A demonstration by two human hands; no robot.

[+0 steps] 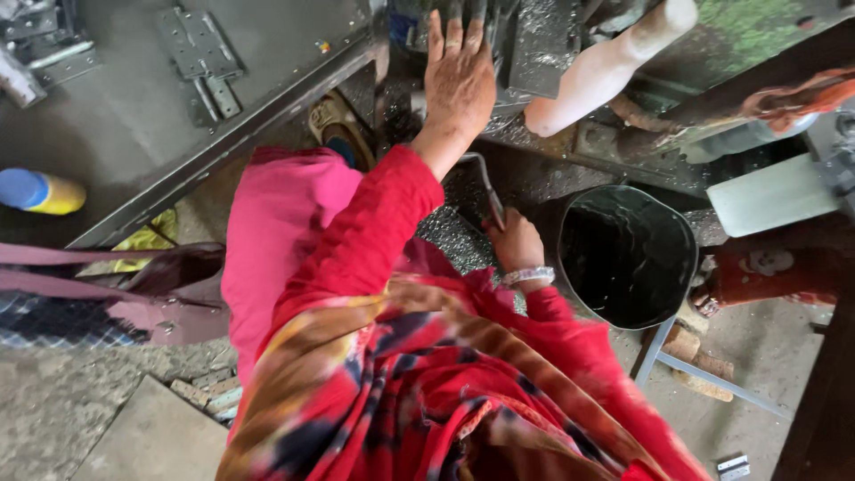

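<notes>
The fingers [448,34] of the left hand [459,80] are stretched out and slightly spread, lying flat against the dark grey metal machine body [525,44], their tips smeared dark. The fingers of the right hand [515,242] are curled shut around the lower end of a thin bent grey metal rod [485,183], which rises from the fist and bends toward the left wrist. A silvery beaded bracelet [528,276] circles the right wrist, and both arms wear red sleeves [374,232] that run back to a red, orange and dark patterned garment [427,392].

Taking the round black metal bucket [627,256] as the landmark: the right hand and the rod sit just left of its rim, above a ledge strewn with fine grey metal shavings [445,233]. The left hand is above and to the left of the bucket. A pale cream cylindrical handle [606,67] slants above the bucket, to the right of the left hand. Far left of the bucket, a grey metal tabletop [134,116] carries flat grey metal hinge plates [200,49] and a blue and yellow cylinder [40,191] lying on its side. A sandalled foot [338,129] shows below the tabletop edge, left of the left hand. Below the bucket on the right, a grey metal frame leg [659,347] stands on the concrete floor [71,410].
</notes>
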